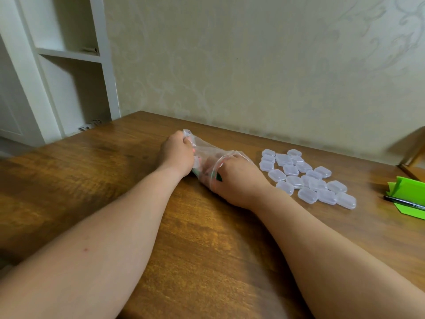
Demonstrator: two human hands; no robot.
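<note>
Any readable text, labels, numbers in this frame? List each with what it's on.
No text can be read.
Plastic bag, gripped by the left hand and right hand: green print, blurred and partly covered, unreadable.
Pen on the green paper: pale marks on the barrel, too small to read.
Clear boxes: no marking shows.

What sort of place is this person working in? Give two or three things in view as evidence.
Probably a room in a home: a wooden table stands against patterned wallpaper, with a white shelf unit at the left. Small clear boxes lie on the table.
</note>
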